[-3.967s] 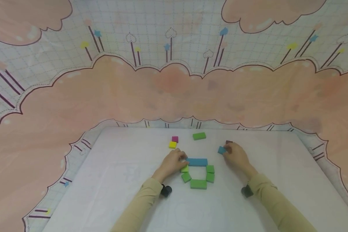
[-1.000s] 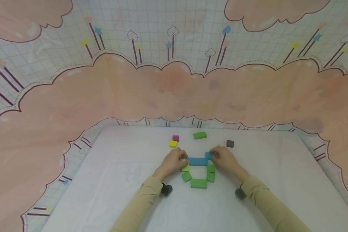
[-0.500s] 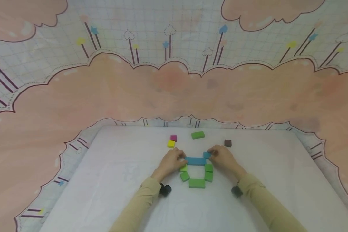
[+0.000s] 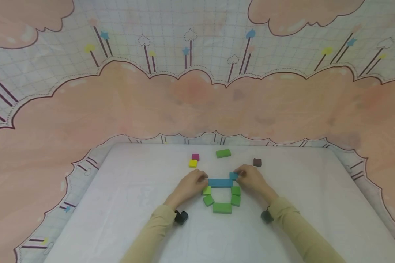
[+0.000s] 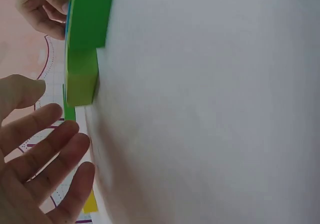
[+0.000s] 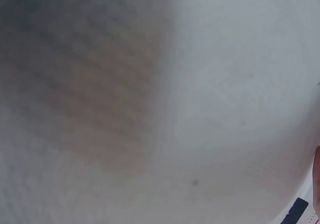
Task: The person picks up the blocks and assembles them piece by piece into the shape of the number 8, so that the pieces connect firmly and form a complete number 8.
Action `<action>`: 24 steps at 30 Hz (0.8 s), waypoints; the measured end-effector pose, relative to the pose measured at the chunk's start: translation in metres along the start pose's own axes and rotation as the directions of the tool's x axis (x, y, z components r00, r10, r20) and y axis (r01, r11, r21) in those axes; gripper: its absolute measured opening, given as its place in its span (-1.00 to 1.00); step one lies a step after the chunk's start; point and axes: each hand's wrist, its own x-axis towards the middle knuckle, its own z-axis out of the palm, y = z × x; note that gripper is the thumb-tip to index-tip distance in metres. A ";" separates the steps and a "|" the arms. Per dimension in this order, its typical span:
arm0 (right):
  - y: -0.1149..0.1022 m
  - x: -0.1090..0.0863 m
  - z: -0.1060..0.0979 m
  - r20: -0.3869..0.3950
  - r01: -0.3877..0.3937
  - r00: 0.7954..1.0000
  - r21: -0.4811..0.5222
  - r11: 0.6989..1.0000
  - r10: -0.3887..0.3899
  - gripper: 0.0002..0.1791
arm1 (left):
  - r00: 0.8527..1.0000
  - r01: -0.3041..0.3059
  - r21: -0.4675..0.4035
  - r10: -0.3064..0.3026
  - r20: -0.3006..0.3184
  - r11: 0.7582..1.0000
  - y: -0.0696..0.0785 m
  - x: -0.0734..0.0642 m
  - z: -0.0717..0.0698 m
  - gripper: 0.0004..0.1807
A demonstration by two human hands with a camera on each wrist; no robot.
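My right hand [image 4: 254, 181] pinches a small blue block [image 4: 233, 176] at the back right corner of a long blue block [image 4: 220, 183]. The long block lies across the back of a ring of green blocks. A yellow-green block [image 4: 206, 190] and a tilted green block [image 4: 209, 200] form its left side, two green blocks [image 4: 235, 195] its right, and a wider green block [image 4: 222, 208] its front. My left hand [image 4: 188, 185] is beside the long block's left end. In the left wrist view its fingers [image 5: 70, 156] are spread, holding nothing. The right wrist view barely shows the right hand.
Behind the ring lie a magenta block [image 4: 195, 157], a yellow block [image 4: 193, 163] and a green block [image 4: 223, 153]. A dark brown block [image 4: 257, 162] lies beyond my right hand. The white table [image 4: 135, 219] ends at a patterned cloth backdrop [image 4: 184, 106].
The right hand has brought the small blue block leftward from near the brown block to the long block's corner. The left hand has let go of the long block and drawn slightly left.
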 end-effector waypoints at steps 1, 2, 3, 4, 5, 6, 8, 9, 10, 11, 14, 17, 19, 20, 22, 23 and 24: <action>0.000 0.000 0.000 -0.001 -0.002 1.000 0.000 1.000 0.002 -0.68 | 1.000 -0.010 0.011 0.010 -0.001 1.000 0.000 -0.001 -0.001 -0.70; 0.000 0.000 0.000 -0.002 -0.003 1.000 -0.001 1.000 0.003 -0.68 | 1.000 -0.022 0.024 0.022 -0.003 0.999 -0.001 -0.002 -0.003 -0.70; 0.000 0.000 0.000 -0.005 -0.006 1.000 -0.001 1.000 0.006 -0.68 | 1.000 -0.030 0.034 0.031 -0.003 0.999 -0.002 -0.003 -0.004 -0.71; 0.001 0.000 0.000 -0.008 -0.006 1.000 0.001 1.000 0.006 -0.68 | 0.999 -0.041 0.039 0.041 -0.006 0.998 -0.003 -0.004 -0.006 -0.71; 0.001 0.000 0.000 -0.011 -0.005 1.000 0.001 1.000 0.005 -0.68 | 0.999 -0.046 0.045 0.046 -0.008 0.998 -0.005 -0.005 -0.008 -0.72; 0.001 0.000 0.001 -0.014 -0.004 1.000 0.002 1.000 0.004 -0.68 | 0.998 -0.054 0.047 0.054 -0.013 0.997 -0.006 -0.006 -0.009 -0.72; 0.001 0.000 0.001 -0.017 -0.003 1.000 0.005 1.000 0.003 -0.68 | 0.998 -0.058 0.052 0.060 -0.019 0.997 -0.009 -0.007 -0.013 -0.73; 0.001 0.000 0.002 -0.018 -0.003 1.000 0.006 1.000 0.003 -0.68 | 0.998 -0.062 0.057 0.064 -0.022 0.996 -0.011 -0.007 -0.015 -0.73; 0.001 -0.001 0.002 -0.018 0.000 1.000 0.007 1.000 0.000 -0.68 | 0.997 -0.068 0.066 0.070 -0.025 0.995 -0.014 -0.007 -0.016 -0.73; 0.001 -0.001 0.003 -0.018 -0.002 1.000 0.007 1.000 0.002 -0.68 | 0.997 -0.066 0.075 0.068 -0.027 0.995 -0.016 -0.007 -0.018 -0.73; 0.002 -0.001 0.004 -0.019 -0.007 1.000 0.014 1.000 0.007 -0.67 | 0.997 -0.065 0.102 0.068 -0.036 0.993 -0.023 -0.006 -0.023 -0.73; 0.003 -0.001 0.005 -0.022 -0.005 1.000 0.011 1.000 0.005 -0.67 | 0.997 -0.054 0.109 0.059 -0.049 0.993 -0.030 -0.003 -0.028 -0.73; 0.003 0.000 0.005 -0.024 -0.010 1.000 0.009 1.000 0.010 -0.67 | 0.997 -0.047 0.106 0.053 -0.057 0.993 -0.034 0.001 -0.032 -0.73; 0.003 0.000 0.005 -0.025 -0.010 1.000 0.008 1.000 0.011 -0.67 | 0.997 -0.042 0.093 0.047 -0.059 0.995 -0.036 0.002 -0.033 -0.73; 0.003 0.000 0.004 -0.028 -0.010 1.000 0.004 1.000 0.010 -0.67 | 0.998 -0.027 0.064 0.031 -0.061 0.998 -0.041 0.007 -0.037 -0.74; 0.003 0.000 0.004 -0.028 -0.017 0.999 0.008 1.000 0.018 -0.67 | 0.997 -0.024 0.052 0.027 -0.065 0.998 -0.043 0.009 -0.038 -0.74; 0.002 0.000 0.004 -0.029 -0.018 0.999 0.009 1.000 0.018 -0.67 | 0.997 -0.022 0.039 0.025 -0.068 0.999 -0.045 0.011 -0.040 -0.74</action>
